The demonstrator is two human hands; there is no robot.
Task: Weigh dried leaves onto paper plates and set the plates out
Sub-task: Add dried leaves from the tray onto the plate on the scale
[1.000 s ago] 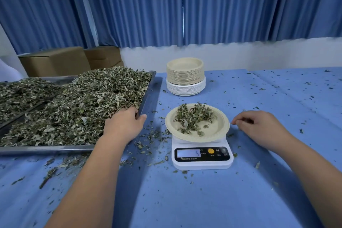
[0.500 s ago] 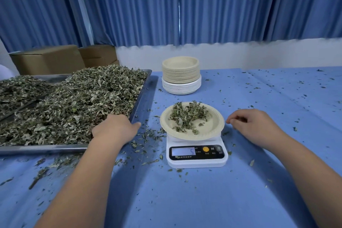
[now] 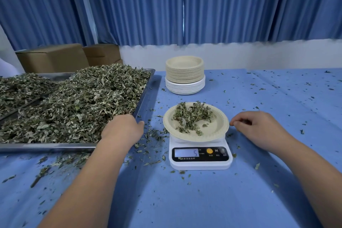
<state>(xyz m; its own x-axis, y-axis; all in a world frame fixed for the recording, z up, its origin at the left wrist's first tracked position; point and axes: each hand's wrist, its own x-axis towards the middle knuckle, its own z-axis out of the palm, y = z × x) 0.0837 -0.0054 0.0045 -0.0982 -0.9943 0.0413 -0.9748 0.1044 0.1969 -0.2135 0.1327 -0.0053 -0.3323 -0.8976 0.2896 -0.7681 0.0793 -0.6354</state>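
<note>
Head view: the left hand lies on the leaf pile at the tray corner, its fingers hidden, so I cannot tell its grip. The right hand is loosely curled, holding nothing. Just left of it, the plate of leaves sits on the scale.

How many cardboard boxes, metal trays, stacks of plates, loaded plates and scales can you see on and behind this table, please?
Cardboard boxes: 2
Metal trays: 2
Stacks of plates, beige on white: 2
Loaded plate: 1
Scale: 1
Total: 8
</note>
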